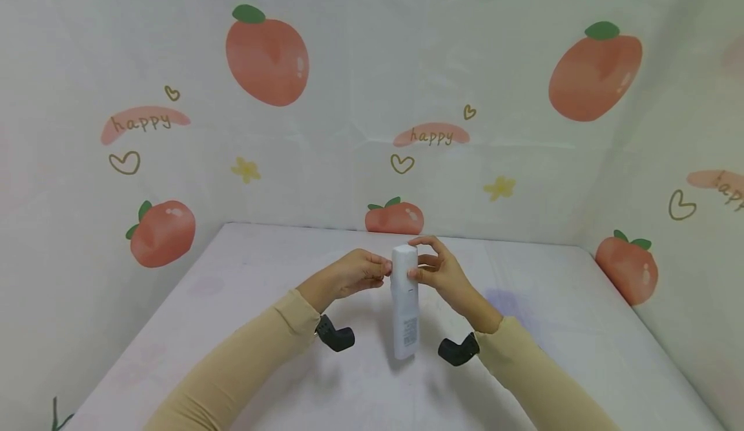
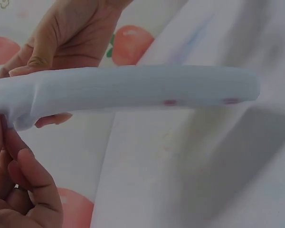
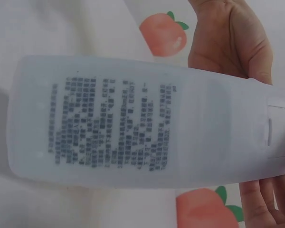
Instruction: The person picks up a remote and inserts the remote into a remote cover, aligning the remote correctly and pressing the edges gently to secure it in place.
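Observation:
A white remote control [image 1: 405, 302] stands upright between both hands, its back with dark printed text toward the head camera. The right hand [image 1: 444, 279] grips its upper part, thumb on the back and forefinger reaching up to the top end. At the upper left edge, the left hand [image 1: 357, 273] pinches with thumb and fingertips. There the surface bulges in a small fold [image 2: 23, 121] in the left wrist view, where two reddish spots show along one edge. Small lines of text [image 3: 109, 123] and a slot near the upper end fill the right wrist view.
Below and around the remote control lies a table with a pale cloth [image 1: 279, 379], shadows falling on it. A white curtain [image 1: 349, 95] printed with peaches and "happy" surrounds the back and sides. A black wrist camera [image 1: 336, 335] hangs under the left wrist, another [image 1: 458, 350] under the right.

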`<state>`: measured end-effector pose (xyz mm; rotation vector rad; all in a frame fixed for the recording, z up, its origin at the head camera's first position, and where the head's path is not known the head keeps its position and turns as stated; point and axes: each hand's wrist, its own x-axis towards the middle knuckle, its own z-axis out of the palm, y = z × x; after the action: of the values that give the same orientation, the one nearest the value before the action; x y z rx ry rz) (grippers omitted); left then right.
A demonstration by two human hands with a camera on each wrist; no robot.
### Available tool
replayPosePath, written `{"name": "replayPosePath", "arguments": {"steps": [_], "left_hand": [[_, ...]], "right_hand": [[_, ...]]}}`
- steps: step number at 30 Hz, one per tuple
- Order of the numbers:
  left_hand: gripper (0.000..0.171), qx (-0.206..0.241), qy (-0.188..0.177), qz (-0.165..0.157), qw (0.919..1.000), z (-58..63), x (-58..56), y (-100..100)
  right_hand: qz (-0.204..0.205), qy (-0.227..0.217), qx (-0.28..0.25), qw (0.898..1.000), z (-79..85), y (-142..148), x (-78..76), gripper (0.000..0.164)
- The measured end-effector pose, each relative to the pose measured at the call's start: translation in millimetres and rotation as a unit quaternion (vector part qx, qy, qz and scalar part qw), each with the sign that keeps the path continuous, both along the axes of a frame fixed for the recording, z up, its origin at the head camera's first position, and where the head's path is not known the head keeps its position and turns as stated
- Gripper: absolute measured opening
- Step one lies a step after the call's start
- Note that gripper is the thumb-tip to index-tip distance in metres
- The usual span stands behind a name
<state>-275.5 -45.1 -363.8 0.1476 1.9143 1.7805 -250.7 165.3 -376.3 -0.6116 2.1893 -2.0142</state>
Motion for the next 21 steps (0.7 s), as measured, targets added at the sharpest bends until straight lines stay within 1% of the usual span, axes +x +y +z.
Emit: {"name": "replayPosePath", "arguments": {"steps": [3, 6, 8, 11, 13, 16, 19, 21], "left_hand": [[0.02, 0.024, -0.005, -0.011, 0.9996, 0.9, 0.6, -0.7], [0.017, 0.044, 0.0, -0.028, 0.9987, -0.4, 0.9, -0.8], [0.018, 0.039, 0.015, -0.04, 0.9983, -2.2, 0.6, -0.3], [0.022, 0.011, 0.046, -0.05, 0.9976, -3.8, 0.5, 1.1], [0.023, 0.003, 0.065, -0.044, 0.9969, -4.3, 0.8, 2.5], [0.023, 0.016, 0.079, -0.027, 0.9964, -5.3, 1.7, 4.6], [0.023, 0.037, 0.07, 0.008, 0.9969, -6.0, 2.4, 6.1], [0.022, 0.049, 0.053, 0.035, 0.9968, -6.1, 1.6, 7.2]], "right_hand": [[0.0, -0.002, 0.0, 1.0, 0.4, -1.1, -0.8, 0.053], [-0.001, -0.001, 0.006, 1.0, -1.9, -1.0, -2.0, 0.054], [-0.002, 0.001, 0.012, 1.0, -3.8, 0.2, -2.1, 0.054], [-0.003, 0.005, 0.018, 1.0, -5.6, 1.4, -1.2, 0.054], [-0.002, 0.008, 0.018, 1.0, -6.4, 1.6, -0.8, 0.053], [0.011, 0.01, 0.016, 1.0, -7.8, 0.7, -0.9, 0.052], [0.024, -0.003, 0.01, 1.0, -8.3, 0.1, -0.2, 0.051], [0.033, -0.013, 0.004, 0.999, -8.2, 0.3, 0.2, 0.051]]}}
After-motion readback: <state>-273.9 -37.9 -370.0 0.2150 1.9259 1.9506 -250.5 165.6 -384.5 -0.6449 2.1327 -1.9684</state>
